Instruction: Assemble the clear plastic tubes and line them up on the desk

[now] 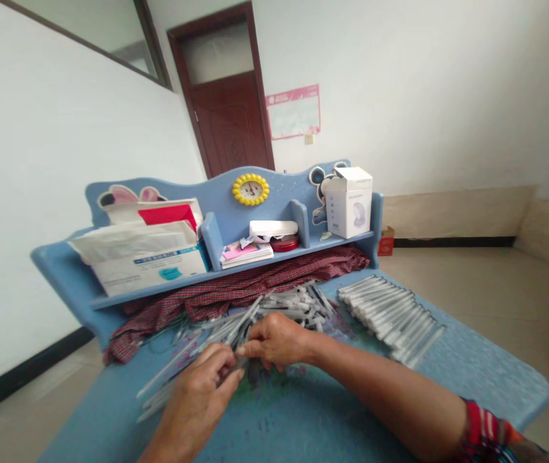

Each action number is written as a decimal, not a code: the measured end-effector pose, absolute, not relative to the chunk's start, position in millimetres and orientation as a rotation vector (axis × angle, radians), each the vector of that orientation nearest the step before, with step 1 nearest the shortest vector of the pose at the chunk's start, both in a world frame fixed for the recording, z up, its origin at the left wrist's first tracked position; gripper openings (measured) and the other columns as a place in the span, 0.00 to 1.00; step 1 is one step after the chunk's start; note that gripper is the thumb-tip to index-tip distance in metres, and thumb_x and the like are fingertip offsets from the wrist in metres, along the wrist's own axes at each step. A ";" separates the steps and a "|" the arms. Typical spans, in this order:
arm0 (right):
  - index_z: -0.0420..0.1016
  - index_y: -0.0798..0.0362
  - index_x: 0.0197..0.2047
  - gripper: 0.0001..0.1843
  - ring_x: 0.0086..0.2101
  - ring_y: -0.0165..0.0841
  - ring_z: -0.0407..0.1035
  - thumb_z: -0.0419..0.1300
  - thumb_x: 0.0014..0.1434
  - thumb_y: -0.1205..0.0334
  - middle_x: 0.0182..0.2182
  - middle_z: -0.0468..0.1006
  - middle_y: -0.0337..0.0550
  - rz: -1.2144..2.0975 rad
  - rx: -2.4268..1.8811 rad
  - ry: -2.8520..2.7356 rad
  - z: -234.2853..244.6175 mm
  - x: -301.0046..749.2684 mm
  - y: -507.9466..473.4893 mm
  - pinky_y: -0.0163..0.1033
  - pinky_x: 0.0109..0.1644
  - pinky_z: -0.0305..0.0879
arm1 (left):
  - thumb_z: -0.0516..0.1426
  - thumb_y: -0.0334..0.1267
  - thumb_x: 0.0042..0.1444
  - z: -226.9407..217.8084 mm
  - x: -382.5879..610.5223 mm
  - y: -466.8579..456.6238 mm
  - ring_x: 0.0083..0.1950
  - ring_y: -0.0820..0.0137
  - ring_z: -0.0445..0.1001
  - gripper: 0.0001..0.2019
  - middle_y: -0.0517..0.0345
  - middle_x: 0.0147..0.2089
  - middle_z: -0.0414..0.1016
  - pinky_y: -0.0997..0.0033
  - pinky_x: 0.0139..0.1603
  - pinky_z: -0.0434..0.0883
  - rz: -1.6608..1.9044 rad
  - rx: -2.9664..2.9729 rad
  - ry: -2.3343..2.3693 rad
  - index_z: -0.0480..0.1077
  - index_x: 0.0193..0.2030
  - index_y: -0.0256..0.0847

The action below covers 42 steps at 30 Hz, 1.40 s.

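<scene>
Both my hands meet at the middle of a blue desk (pixel 303 424). My left hand (pixel 200 392) is closed, its fingertips pinching a thin grey pen part that I cannot make out clearly. My right hand (pixel 277 341) is closed too, fingers curled and touching the left fingertips over the same small piece. Under and behind the hands lies a loose heap of grey and clear pen tubes (pixel 255 312). To the right, a neat row of white finished pens (pixel 390 312) lies side by side on the desk.
A red checked cloth (pixel 236 292) is bunched under the desk's shelf (pixel 236 267). On the shelf stand a box of masks (pixel 149 260), papers, a red tin and a white carton (pixel 349 202). A yellow clock (pixel 250 189) hangs on the backboard. A brown door (pixel 231 116) is behind.
</scene>
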State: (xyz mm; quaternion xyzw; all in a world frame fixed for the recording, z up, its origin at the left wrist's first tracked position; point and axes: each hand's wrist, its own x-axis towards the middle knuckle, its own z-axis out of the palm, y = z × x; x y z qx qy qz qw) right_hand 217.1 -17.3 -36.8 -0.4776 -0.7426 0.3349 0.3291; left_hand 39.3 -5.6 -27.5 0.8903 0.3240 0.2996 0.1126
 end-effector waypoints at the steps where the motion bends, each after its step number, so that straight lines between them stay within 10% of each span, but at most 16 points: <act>1: 0.67 0.56 0.23 0.16 0.11 0.20 0.59 0.55 0.56 0.53 0.14 0.65 0.31 0.874 -1.261 -1.936 -36.4 216.6 -17.6 0.24 0.15 0.52 | 0.56 0.39 0.48 -26.8 40.1 -6.0 0.27 0.70 0.69 0.05 0.61 0.26 0.67 0.74 0.29 0.67 0.894 2.603 0.957 0.66 0.25 0.42; 11: 0.68 0.55 0.31 0.19 0.15 0.23 0.62 0.62 0.47 0.47 0.17 0.66 0.30 1.187 -1.135 -1.830 -21.2 199.2 -28.9 0.27 0.19 0.60 | 0.62 0.41 0.34 0.5 43.2 -8.7 0.43 0.61 0.74 0.12 0.62 0.37 0.78 0.69 0.37 0.74 1.151 1.423 1.149 0.73 0.30 0.44; 17: 0.69 0.53 0.30 0.07 0.25 0.26 0.66 0.56 0.54 0.59 0.21 0.67 0.33 0.509 -1.305 -2.030 -5.9 185.0 -40.8 0.27 0.26 0.57 | 0.65 0.38 0.33 -0.7 50.7 -16.5 0.47 0.61 0.73 0.12 0.69 0.38 0.79 0.75 0.34 0.75 1.082 1.206 0.957 0.72 0.29 0.48; 35: 0.66 0.57 0.25 0.07 0.10 0.21 0.57 0.55 0.53 0.62 0.14 0.64 0.31 1.109 -1.173 -1.456 -33.3 205.4 -80.1 0.25 0.12 0.54 | 0.61 0.37 0.48 -18.4 60.3 -43.1 0.35 0.63 0.76 0.18 0.52 0.36 0.76 0.66 0.32 0.72 0.691 1.344 0.691 0.66 0.47 0.37; 42: 0.65 0.56 0.25 0.13 0.12 0.24 0.60 0.51 0.57 0.58 0.14 0.67 0.34 0.818 -1.406 -1.444 -33.3 219.1 -90.8 0.29 0.16 0.54 | 0.59 0.38 0.49 -23.0 54.2 -40.9 0.31 0.67 0.74 0.19 0.53 0.32 0.75 0.69 0.31 0.69 0.527 1.504 0.696 0.63 0.47 0.35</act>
